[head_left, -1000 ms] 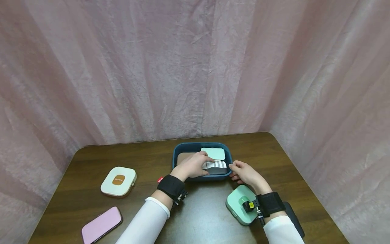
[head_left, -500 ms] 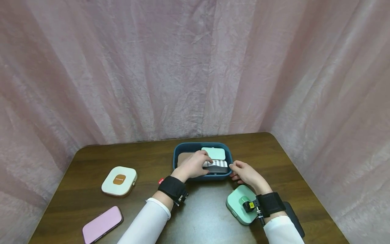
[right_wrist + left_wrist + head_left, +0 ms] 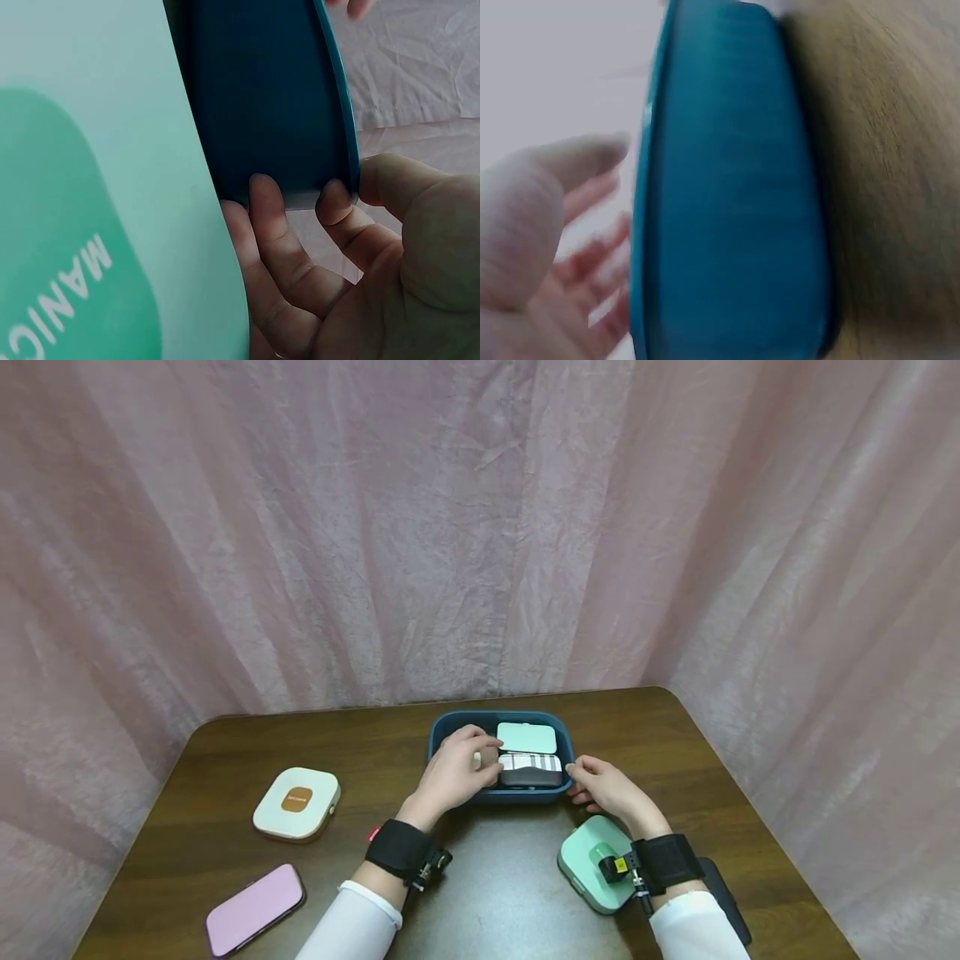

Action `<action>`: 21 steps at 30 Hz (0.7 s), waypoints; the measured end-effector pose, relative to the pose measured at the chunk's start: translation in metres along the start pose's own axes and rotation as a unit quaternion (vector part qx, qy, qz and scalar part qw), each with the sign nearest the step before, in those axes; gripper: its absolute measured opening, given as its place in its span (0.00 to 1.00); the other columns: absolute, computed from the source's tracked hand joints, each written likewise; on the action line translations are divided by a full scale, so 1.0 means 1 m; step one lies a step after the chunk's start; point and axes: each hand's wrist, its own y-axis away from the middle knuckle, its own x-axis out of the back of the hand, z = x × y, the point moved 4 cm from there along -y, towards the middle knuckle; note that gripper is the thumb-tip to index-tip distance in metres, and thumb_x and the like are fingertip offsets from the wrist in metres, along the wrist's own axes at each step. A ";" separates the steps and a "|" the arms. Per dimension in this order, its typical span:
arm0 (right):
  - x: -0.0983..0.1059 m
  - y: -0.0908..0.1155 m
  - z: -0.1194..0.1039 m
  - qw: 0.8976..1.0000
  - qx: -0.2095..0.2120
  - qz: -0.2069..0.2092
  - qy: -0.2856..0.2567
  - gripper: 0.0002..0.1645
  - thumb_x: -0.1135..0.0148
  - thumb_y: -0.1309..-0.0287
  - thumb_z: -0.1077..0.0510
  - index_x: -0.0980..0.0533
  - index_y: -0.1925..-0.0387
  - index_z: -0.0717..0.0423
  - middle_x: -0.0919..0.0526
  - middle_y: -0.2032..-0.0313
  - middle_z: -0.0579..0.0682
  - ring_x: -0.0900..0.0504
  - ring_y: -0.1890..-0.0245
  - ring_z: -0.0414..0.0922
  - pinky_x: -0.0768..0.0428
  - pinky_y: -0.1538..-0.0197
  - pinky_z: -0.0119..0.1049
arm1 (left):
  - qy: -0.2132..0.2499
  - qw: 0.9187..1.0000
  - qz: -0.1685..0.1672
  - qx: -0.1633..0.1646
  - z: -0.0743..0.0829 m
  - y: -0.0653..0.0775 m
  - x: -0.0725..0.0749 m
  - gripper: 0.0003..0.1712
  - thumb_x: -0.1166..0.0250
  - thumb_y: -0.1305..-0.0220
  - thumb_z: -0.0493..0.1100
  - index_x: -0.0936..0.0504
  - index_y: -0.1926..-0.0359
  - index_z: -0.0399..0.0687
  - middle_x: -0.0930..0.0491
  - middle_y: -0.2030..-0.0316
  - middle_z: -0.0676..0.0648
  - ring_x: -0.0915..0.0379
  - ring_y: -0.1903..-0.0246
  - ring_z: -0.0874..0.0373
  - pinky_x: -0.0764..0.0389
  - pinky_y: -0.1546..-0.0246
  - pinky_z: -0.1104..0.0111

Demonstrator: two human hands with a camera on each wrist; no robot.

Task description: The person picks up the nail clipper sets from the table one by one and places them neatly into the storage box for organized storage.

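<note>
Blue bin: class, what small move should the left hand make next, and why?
Perhaps lift the left hand clear of the blue bin: the left wrist view shows no held item between thumb and fingers, the pale mint case and striped item lie inside, and the right hand pinches the rim.

from the head we look forward and down, set back, over table point(image 3: 487, 902) and curtain point(image 3: 480, 527). left wrist: we sit close, tipped sideways, facing the outer wall of the blue bin point(image 3: 735, 187). right wrist: close and tipped, we look past the green case point(image 3: 127, 187) to the bin's end. head and right wrist share the case; all three, the bin.
</note>
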 end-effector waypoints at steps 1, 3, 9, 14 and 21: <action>0.000 0.000 0.000 1.000 0.000 0.000 0.001 0.18 0.49 0.17 0.48 0.27 0.60 0.58 0.15 0.58 0.58 0.15 0.58 0.53 0.21 0.58 0.44 | 0.012 0.999 0.032 0.023 -0.003 0.004 0.005 0.17 0.25 0.31 0.44 0.10 0.43 0.47 0.18 0.50 0.45 0.21 0.53 0.50 0.19 0.55 0.57; 0.001 -0.001 0.001 1.000 0.002 -0.001 0.001 0.18 0.49 0.17 0.47 0.27 0.60 0.57 0.16 0.58 0.57 0.15 0.58 0.52 0.21 0.58 0.44 | 0.042 0.992 0.095 0.077 -0.012 0.013 0.015 0.15 0.28 0.29 0.43 0.11 0.44 0.45 0.18 0.52 0.43 0.21 0.56 0.49 0.19 0.57 0.56; 0.001 -0.002 0.002 1.000 -0.004 0.000 -0.002 0.18 0.49 0.17 0.47 0.27 0.60 0.57 0.16 0.59 0.56 0.16 0.59 0.51 0.22 0.59 0.43 | 0.085 0.953 0.199 0.213 -0.040 0.041 0.032 0.16 0.33 0.25 0.45 0.18 0.45 0.40 0.23 0.60 0.42 0.26 0.64 0.49 0.25 0.60 0.56; 0.001 -0.002 0.002 1.000 -0.005 0.001 -0.003 0.18 0.49 0.17 0.47 0.27 0.61 0.56 0.16 0.60 0.55 0.16 0.59 0.51 0.22 0.59 0.43 | 0.118 0.937 0.150 0.292 -0.059 0.059 0.027 0.19 0.37 0.21 0.53 0.20 0.47 0.40 0.22 0.65 0.44 0.26 0.66 0.49 0.27 0.61 0.57; 0.000 -0.001 0.002 1.000 -0.006 0.002 -0.008 0.18 0.48 0.17 0.47 0.26 0.60 0.56 0.17 0.60 0.55 0.16 0.59 0.51 0.22 0.59 0.44 | 0.138 0.934 0.098 0.316 -0.069 0.065 0.017 0.21 0.40 0.20 0.55 0.16 0.58 0.41 0.21 0.72 0.48 0.26 0.71 0.53 0.28 0.66 0.61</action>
